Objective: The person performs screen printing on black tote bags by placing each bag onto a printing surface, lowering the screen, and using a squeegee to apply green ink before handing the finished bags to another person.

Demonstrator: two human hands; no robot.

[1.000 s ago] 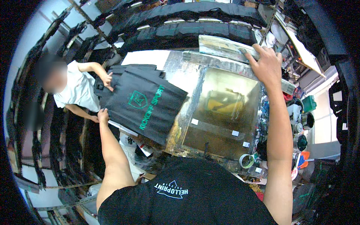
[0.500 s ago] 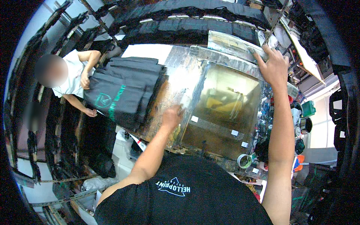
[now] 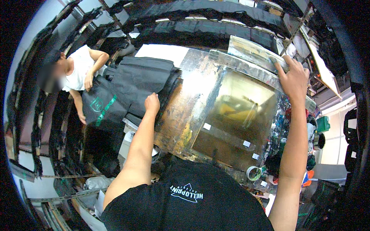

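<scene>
My left hand (image 3: 152, 103), its fingers closed, is over the right part of a stack of black fabric pieces (image 3: 148, 73). Whether it pinches a piece cannot be made out. My right hand (image 3: 293, 81) is curled over the far right corner of a screen-printing frame (image 3: 250, 69), thumb against the end of a paint-stained, squeegee-like bar (image 3: 252, 52). The frame's glossy mesh (image 3: 235, 115) has a yellow patch and small white squares. At left, a co-worker's two hands hold a black piece with a green print (image 3: 101, 106).
The stained worktable (image 3: 173, 119) shows between stack and frame. A tape roll (image 3: 253, 173) lies at the near right corner. A green container (image 3: 323, 123) and a dark can (image 3: 319, 141) stand at right. White sheet (image 3: 163, 54) at the far left; racks of black pieces (image 3: 208, 29) behind.
My left hand has moved left, from beside the frame to over the black stack. The co-worker's printed piece has shifted left and down. My right hand keeps its place on the frame corner.
</scene>
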